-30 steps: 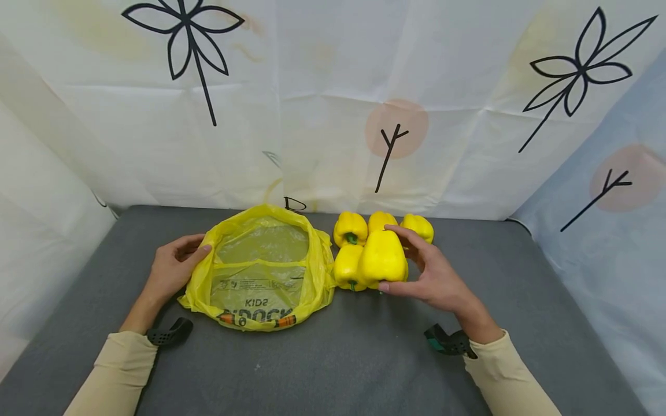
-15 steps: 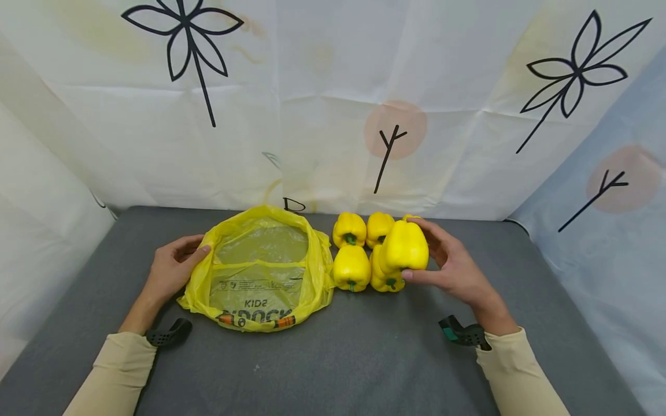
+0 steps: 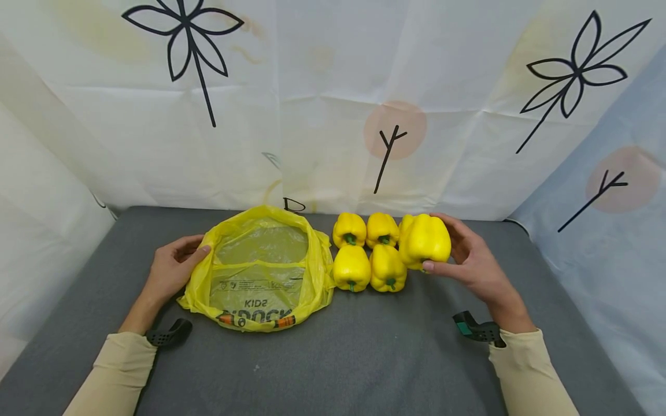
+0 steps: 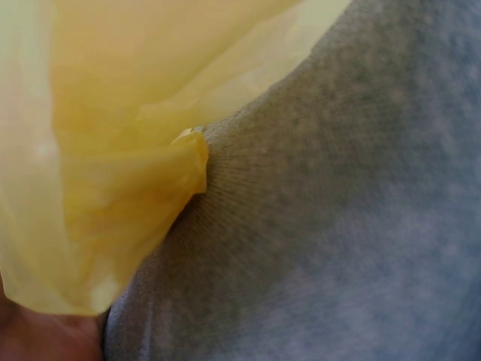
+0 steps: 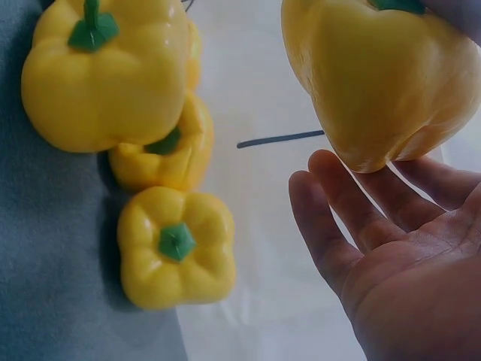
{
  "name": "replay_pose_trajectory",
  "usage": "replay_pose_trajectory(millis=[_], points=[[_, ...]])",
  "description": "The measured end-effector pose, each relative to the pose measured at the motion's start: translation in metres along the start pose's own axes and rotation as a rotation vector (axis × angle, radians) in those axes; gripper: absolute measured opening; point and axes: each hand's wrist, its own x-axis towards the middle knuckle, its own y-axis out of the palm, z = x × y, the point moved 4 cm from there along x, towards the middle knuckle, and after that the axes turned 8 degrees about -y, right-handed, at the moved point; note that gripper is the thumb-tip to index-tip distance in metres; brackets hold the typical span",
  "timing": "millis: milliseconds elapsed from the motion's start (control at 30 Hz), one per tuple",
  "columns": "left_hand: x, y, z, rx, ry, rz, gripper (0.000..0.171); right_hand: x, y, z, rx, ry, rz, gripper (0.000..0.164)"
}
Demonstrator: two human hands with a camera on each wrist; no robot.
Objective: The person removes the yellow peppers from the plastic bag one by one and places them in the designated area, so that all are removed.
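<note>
My right hand point(image 3: 478, 263) holds a yellow bell pepper point(image 3: 429, 238) between thumb and fingers. In the right wrist view, this pepper point(image 5: 391, 83) shows a bit of green at its stem end, with fingertips right under it. Beside it stand several more yellow bell peppers point(image 3: 387, 268) in two short rows. One at the back right point(image 3: 404, 222) is mostly hidden behind the held one. On the left, my left hand point(image 3: 177, 266) pinches the rim of a wide-mouthed yellow plastic bag point(image 3: 319, 266). In the left wrist view the bag's folds point(image 4: 128, 188) cover most of that hand.
A grey cloth-covered table point(image 3: 322, 370) lies under everything. Behind it hangs a white curtain point(image 3: 322, 115) printed with black leaf drawings, and a side curtain point(image 3: 614, 260) closes off the right. The front peppers stand close against the bag's right side.
My right hand has carried the held pepper to the right, from over the front row to the back right pepper. My left hand and the bag have stayed put.
</note>
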Motion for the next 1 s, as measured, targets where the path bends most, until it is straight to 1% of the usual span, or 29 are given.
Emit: replay_pose_trajectory(millis=[100, 300, 433, 567, 800, 1000], points=[[0.000, -0.001, 0.000, 0.006, -0.001, 0.001, 0.046, -0.001, -0.003, 0.001, 0.000, -0.004, -0.012, 0.080], [-0.001, 0.000, 0.000, 0.009, -0.003, 0.003, 0.047, -0.001, -0.005, 0.006, 0.000, -0.027, -0.009, 0.082], [0.000, 0.001, 0.000, 0.004, -0.005, 0.007, 0.047, -0.001, -0.005, 0.010, -0.013, -0.047, -0.005, 0.082], [-0.001, 0.001, 0.000, 0.002, -0.008, 0.003, 0.047, -0.001, -0.005, 0.011, -0.034, -0.047, -0.003, 0.083], [0.000, 0.002, -0.001, 0.009, -0.002, 0.000, 0.047, -0.009, -0.008, 0.005, -0.037, -0.032, -0.003, 0.082], [-0.001, 0.001, -0.002, 0.012, 0.003, -0.005, 0.046, -0.014, -0.012, -0.008, -0.008, 0.007, -0.006, 0.082]])
